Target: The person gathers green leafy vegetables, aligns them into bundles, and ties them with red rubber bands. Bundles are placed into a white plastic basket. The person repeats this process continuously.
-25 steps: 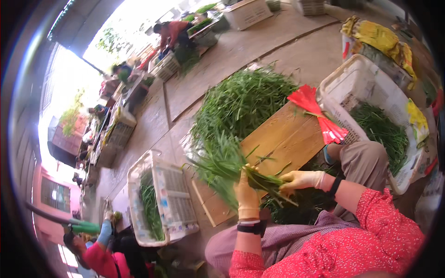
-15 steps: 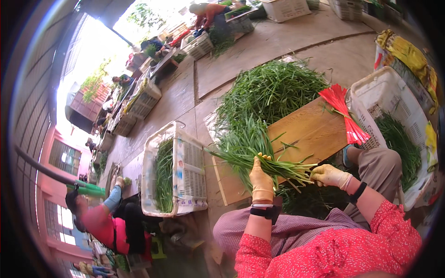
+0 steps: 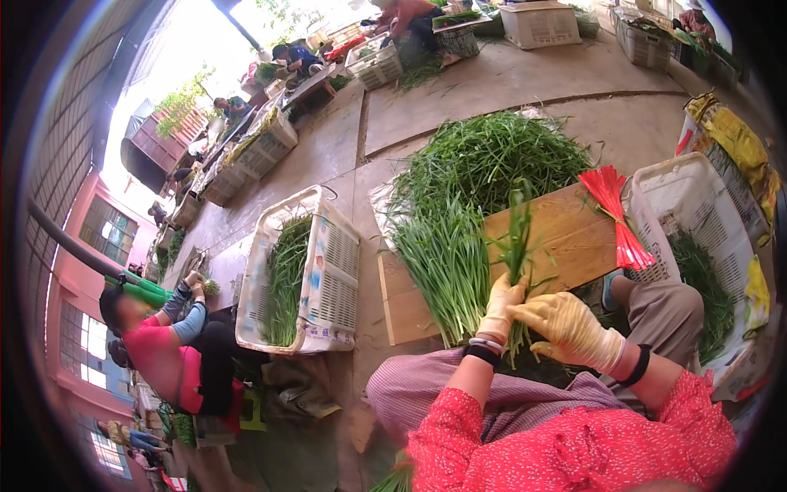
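Note:
My left hand [image 3: 502, 310], in a pale yellow glove, is closed round a small bunch of garlic chives [image 3: 516, 234]. The bunch stands nearly upright, leaves pointing away from me and stem ends below the hand. My right hand [image 3: 571, 325], gloved too, is open beside it, fingers reaching toward the left hand and thumb apart. Beyond them lies a wooden board [image 3: 566, 230]. A neat row of chives [image 3: 438, 266] rests on its left part, stem ends toward me. Behind is a big loose heap of chives [image 3: 496, 160]. Red ties [image 3: 616, 215] lie on the board's right edge.
A white crate [image 3: 332, 266] with greens stands left of the board, another white crate [image 3: 684, 184] to the right. Beyond that is a yellow sack [image 3: 730, 139]. A co-worker in pink [image 3: 164, 353] sits at the left. More people and crates line the far floor.
The chives in my left hand have swung from slanting leftward to upright, and the bunch looks thinner. My right hand has moved left, against the left hand. The row on the board shows more clearly.

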Demonstrator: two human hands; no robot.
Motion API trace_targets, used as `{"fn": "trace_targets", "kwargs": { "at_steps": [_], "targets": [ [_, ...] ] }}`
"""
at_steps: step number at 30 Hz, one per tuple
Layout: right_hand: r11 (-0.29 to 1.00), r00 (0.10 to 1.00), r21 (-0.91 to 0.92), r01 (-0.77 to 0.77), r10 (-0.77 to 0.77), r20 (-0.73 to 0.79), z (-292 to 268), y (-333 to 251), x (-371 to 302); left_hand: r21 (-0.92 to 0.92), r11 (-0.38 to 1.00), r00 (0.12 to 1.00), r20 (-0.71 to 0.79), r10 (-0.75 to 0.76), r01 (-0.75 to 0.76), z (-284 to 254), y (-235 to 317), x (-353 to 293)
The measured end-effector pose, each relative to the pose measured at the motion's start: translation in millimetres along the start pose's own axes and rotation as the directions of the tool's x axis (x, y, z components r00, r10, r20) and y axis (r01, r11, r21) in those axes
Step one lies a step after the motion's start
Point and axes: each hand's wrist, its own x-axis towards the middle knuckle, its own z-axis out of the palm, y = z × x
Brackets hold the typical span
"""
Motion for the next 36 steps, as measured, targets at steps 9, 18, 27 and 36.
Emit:
{"fn": "trace_targets", "kwargs": {
  "at_steps": [9, 18, 27, 36],
  "targets": [
    [0.945, 0.923, 0.142, 0.295, -0.32, 0.214, 38, 10, 16, 0.45, 0.872, 0.974, 0.199, 0.109, -0.19, 45, 26, -40],
    [0.962, 0.913, 0.05, 0.268, -0.27, 0.305, 64, 17, 14, 0.678, 0.733, 0.927, 0.312, -0.21, -0.062, 57, 22, -39],
    [0.964, 0.947, 0.1, 0.248, -0.263, 0.185, 71, 24, 2, 0.695, 0.692, 0.93, 0.356, -0.096, -0.194, 56, 2, -48],
    [0.959, 0.948, 0.148, 0.241, -0.265, 0.176, 56, 18, -7, 0.622, 0.721, 0.936, 0.336, 0.107, -0.306, 52, -15, -54]
  ]
}}
